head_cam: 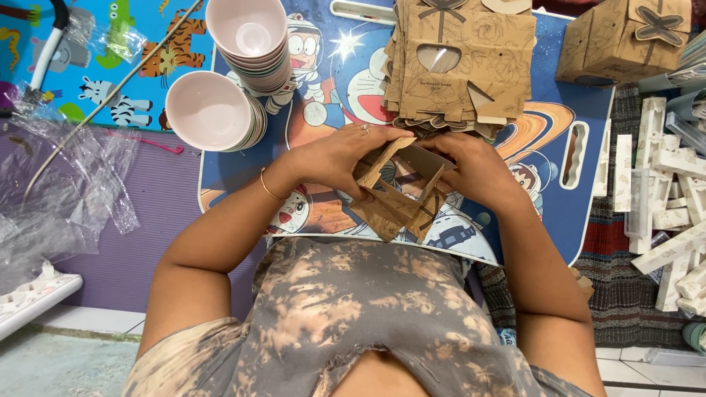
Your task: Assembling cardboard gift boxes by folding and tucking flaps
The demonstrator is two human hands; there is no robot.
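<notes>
A half-folded brown cardboard box point(401, 192) with a printed floral pattern sits between both hands, open side up, above the near edge of a small cartoon-printed table point(323, 110). My left hand point(334, 158), with a ring and a thin bracelet at the wrist, grips the box's left wall. My right hand point(474, 169) holds its right side, fingers curled over the top flap. Just beyond the hands lies a stack of flat unfolded box blanks point(463, 66) of the same brown card.
Two stacks of pale pink bowls point(246, 37) point(213, 110) stand at the table's far left. A finished brown box point(625, 40) sits at the far right. White packaging pieces point(673, 198) are piled on the right floor, crumpled clear plastic point(66, 191) on the left.
</notes>
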